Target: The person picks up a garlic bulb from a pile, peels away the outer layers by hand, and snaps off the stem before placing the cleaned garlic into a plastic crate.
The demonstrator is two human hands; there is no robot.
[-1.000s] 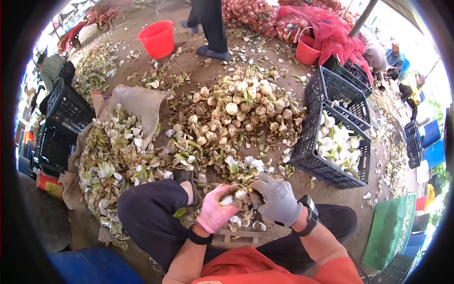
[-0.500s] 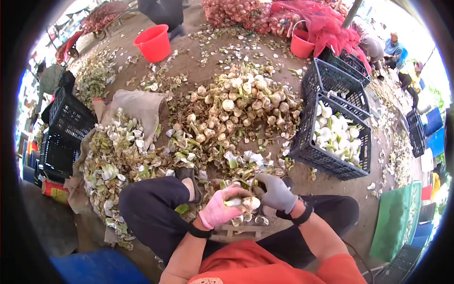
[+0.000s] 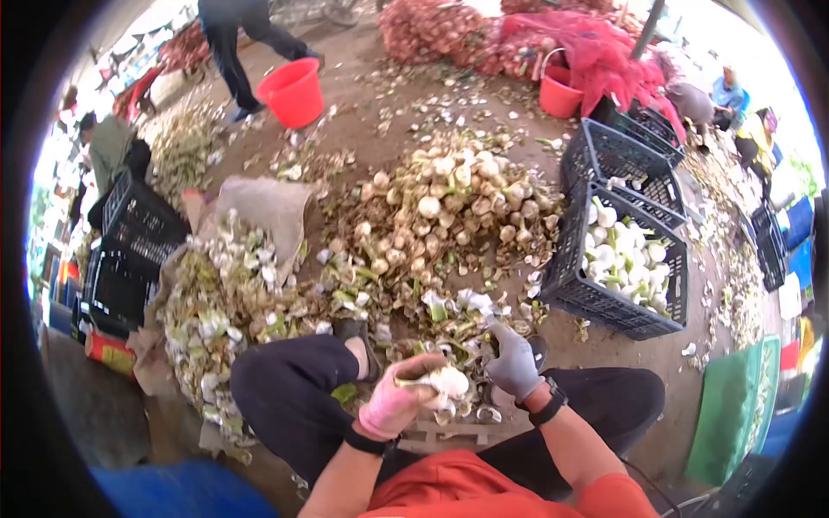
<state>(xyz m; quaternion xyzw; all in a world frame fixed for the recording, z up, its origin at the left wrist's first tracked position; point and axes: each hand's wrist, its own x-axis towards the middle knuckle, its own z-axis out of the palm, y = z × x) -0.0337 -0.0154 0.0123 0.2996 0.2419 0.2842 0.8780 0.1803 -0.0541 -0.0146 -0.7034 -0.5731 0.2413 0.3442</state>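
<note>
My left hand (image 3: 399,399), in a pink glove, is closed around a garlic bulb (image 3: 449,382) with pale, bare skin and its stem end toward the palm. To the right, apart from the bulb, is my right hand (image 3: 515,363) in a grey glove. Its fingers are curled, with one pointing up and away; whatever they grip is hidden. Beyond both hands rises a heap of untrimmed garlic bulbs (image 3: 462,194). Peeled skins and stalk scraps (image 3: 414,302) lie between my feet.
At the right stands a black crate (image 3: 613,311) of white garlic bulbs, with another crate (image 3: 596,142) behind. A scrap pile (image 3: 203,319) and black crates (image 3: 138,224) are at left. Red buckets (image 3: 294,93) (image 3: 560,95), mesh sacks (image 3: 440,34) and a walking person (image 3: 229,43) are farther off.
My right hand has drawn away from the bulb, which now shows more white in my left hand. The view has shifted slightly, and the person at the back has stepped left of the bucket.
</note>
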